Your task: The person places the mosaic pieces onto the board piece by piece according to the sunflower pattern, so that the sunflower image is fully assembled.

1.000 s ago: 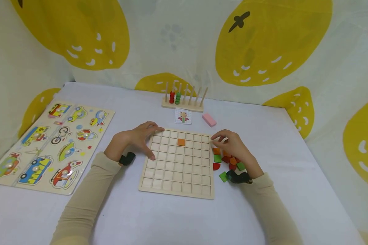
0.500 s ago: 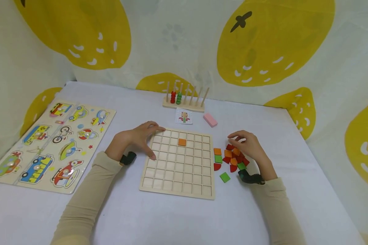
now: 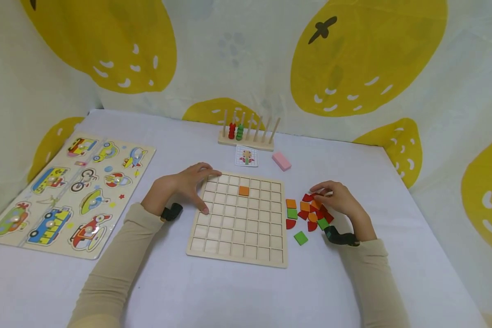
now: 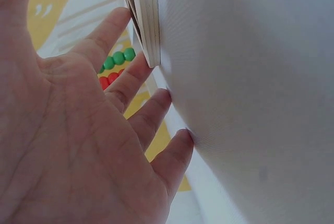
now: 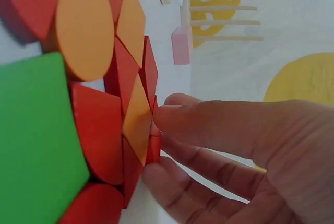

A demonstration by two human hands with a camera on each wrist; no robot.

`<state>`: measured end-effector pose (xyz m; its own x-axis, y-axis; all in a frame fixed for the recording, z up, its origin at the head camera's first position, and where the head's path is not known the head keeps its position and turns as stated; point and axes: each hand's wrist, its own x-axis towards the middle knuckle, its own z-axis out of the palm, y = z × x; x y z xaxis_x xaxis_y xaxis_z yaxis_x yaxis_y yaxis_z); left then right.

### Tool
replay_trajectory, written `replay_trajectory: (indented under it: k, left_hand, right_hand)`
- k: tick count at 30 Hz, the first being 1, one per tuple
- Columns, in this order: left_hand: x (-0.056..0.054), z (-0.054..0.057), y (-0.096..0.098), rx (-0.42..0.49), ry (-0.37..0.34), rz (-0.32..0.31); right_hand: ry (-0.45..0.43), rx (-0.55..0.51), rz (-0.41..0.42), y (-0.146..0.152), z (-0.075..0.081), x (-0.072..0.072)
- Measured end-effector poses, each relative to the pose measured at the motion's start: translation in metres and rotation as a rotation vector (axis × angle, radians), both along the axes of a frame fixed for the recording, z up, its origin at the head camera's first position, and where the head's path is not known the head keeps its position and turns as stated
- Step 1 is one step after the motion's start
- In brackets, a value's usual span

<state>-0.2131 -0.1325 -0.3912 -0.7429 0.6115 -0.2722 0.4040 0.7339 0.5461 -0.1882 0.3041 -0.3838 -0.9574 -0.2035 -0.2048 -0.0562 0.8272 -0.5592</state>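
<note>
**Board (image 3: 238,223) in the middle, coloured pieces (image 3: 313,217) over on the right**

Left hand (image 3: 184,182) on the board's edge, folks, fingers spread wide, thumb reaching over the border, and the left-wrist view shows fingertips right up against the wooden side. That board lies flat between the two hands, its grid carrying a single orange tile (image 3: 243,191), closer to the left hand than to the right.

Across to the right hand (image 3: 337,198): fingers bent, thumb and fingertips at the edge of the heaped pieces, right by the red ones; whether it pinches one, I cannot tell. Between that hand and the board, a neat line: orange square (image 3: 291,203), green square (image 3: 292,213), red curved piece (image 3: 290,224). One loose green tile (image 3: 301,238) lies nearer the person than the hand.

Beyond both hands, a printed card (image 3: 246,156), a pink block (image 3: 281,161) and a peg rack (image 3: 246,142) with red and green beads. Away to the left hand's left, a vehicle puzzle (image 3: 75,191) stretches across the white tabletop (image 3: 229,296).
</note>
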Motion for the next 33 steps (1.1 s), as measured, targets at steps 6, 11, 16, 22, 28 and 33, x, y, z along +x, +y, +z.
replay_trajectory:
  k: [6,11,16,22,28,33]
  left_hand:
    - [0.002,0.001,0.001,0.007,0.007,-0.002]
    - [0.002,0.002,0.0,0.008,0.004,0.001]
    - [0.002,0.001,0.0,0.021,0.01,-0.009]
    - [0.002,0.003,-0.001,0.036,0.004,0.003]
    - [0.0,0.001,-0.001,0.015,-0.001,0.001]
    - [0.0,0.002,-0.001,0.019,-0.003,0.004]
  right_hand:
    - [0.014,-0.032,-0.001,-0.006,-0.005,0.0]
    - [0.038,-0.061,0.001,-0.013,-0.011,-0.001]
    - [0.058,-0.072,0.0,-0.02,-0.014,-0.004]
    - [0.093,-0.096,0.045,-0.032,-0.014,-0.008]
    - [0.113,-0.125,0.118,-0.046,-0.012,-0.012]
    - [0.127,-0.118,0.145,-0.054,-0.011,-0.013]
